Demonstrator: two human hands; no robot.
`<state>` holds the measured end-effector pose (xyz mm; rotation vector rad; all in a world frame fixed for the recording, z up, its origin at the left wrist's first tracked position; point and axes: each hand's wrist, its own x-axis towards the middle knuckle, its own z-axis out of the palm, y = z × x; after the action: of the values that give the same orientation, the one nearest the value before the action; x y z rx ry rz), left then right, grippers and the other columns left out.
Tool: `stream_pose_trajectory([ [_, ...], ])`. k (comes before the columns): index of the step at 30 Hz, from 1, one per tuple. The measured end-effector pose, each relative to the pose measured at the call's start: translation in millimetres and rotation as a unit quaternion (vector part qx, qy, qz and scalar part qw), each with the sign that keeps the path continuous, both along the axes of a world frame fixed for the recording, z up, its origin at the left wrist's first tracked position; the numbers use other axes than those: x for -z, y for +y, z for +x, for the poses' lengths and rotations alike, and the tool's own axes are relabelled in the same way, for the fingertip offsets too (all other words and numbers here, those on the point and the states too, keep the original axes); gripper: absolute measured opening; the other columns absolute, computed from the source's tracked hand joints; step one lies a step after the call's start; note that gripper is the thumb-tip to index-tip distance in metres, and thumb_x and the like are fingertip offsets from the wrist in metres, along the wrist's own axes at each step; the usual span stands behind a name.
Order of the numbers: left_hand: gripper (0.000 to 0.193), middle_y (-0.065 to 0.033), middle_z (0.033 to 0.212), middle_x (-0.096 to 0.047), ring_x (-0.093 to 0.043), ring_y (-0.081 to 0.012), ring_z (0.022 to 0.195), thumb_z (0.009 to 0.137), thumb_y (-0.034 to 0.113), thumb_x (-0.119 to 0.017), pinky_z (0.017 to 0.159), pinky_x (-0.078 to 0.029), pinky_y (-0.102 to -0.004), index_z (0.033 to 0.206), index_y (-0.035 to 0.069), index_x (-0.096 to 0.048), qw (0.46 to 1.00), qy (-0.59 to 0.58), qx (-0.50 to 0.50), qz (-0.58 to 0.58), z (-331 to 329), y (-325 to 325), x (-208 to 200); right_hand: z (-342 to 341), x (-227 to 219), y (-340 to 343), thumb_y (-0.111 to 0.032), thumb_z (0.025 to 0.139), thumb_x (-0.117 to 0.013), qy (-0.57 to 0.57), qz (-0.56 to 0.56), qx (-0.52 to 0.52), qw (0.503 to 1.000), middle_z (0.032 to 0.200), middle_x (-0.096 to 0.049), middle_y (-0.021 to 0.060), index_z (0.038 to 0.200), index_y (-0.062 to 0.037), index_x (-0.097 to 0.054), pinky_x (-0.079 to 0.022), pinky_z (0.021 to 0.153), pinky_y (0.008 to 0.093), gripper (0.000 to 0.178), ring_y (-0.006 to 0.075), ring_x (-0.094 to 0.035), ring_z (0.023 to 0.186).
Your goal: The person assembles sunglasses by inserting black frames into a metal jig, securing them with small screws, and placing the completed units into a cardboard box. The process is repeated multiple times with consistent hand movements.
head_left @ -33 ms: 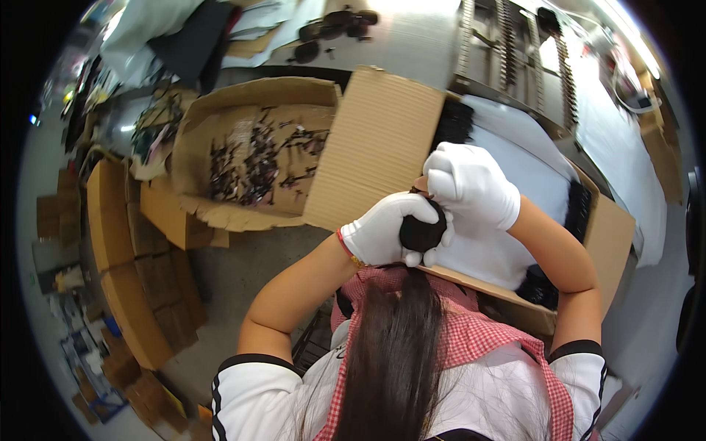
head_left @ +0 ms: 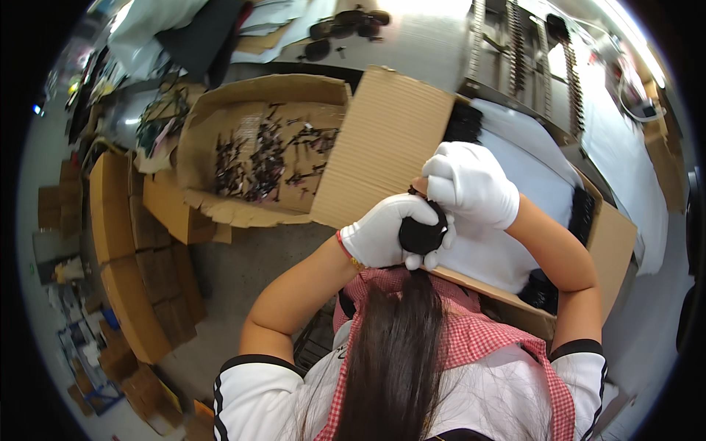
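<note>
My left hand (head_left: 382, 229), in a white glove, is closed around a black rounded piece (head_left: 421, 234), holding it in front of my chest. Its exact kind cannot be made out. My right hand (head_left: 471, 184), also gloved in white, is curled shut at the upper end of this piece. A bare fingertip shows there, and the tips' grip on the piece is partly hidden. Both hands are over the near left edge of an open carton (head_left: 614, 246) lined with white sheeting (head_left: 529, 158), with black bristly-looking bundles (head_left: 581, 213) along its sides.
To the left stands a cardboard box (head_left: 197, 151) with many small dark pieces (head_left: 268, 165) inside. A raised cardboard flap (head_left: 382, 147) separates it from the lined carton. Beyond are a metal table (head_left: 426, 51) with dark round pieces (head_left: 349, 26) and a metal rack (head_left: 515, 59). Stacked cartons (head_left: 125, 301) stand left.
The view has shifted slightly, so the boxes and table sit a little farther right. Both hands keep nearly the same pose on the black piece, which looks slightly turned.
</note>
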<state>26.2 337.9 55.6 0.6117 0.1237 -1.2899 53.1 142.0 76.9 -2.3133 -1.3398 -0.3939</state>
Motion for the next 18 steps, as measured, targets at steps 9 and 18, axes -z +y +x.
stream_pose_trajectory([
  [9,0.038,-0.01,0.119,-0.06,-0.065,-0.0209,0.104,0.094,0.007,-0.064,0.076,-0.06,-0.0298,0.128,0.006,-0.049,0.973,-0.1,-0.187,0.095,-4,62,3,71,-11,128,-0.026,0.088,-0.07,0.04,0.104,0.052,0.992,0.108,-0.066,0.0135,0.127,-0.0024,-0.06,-0.055,0.08,0.0415,0.046,0.0332,-0.065,0.094],
  [18,0.051,-0.0071,0.108,-0.061,-0.057,-0.0145,0.101,0.076,0.005,-0.072,0.094,-0.047,-0.0305,0.123,-0.001,-0.053,0.812,-0.536,0.1,0.207,29,20,-13,-19,-7,18,-0.018,0.073,-0.075,0.214,0.023,0.016,0.976,0.09,-0.065,0.0123,0.089,-0.005,-0.062,-0.053,0.074,0.042,0.024,0.0324,-0.064,0.084],
])
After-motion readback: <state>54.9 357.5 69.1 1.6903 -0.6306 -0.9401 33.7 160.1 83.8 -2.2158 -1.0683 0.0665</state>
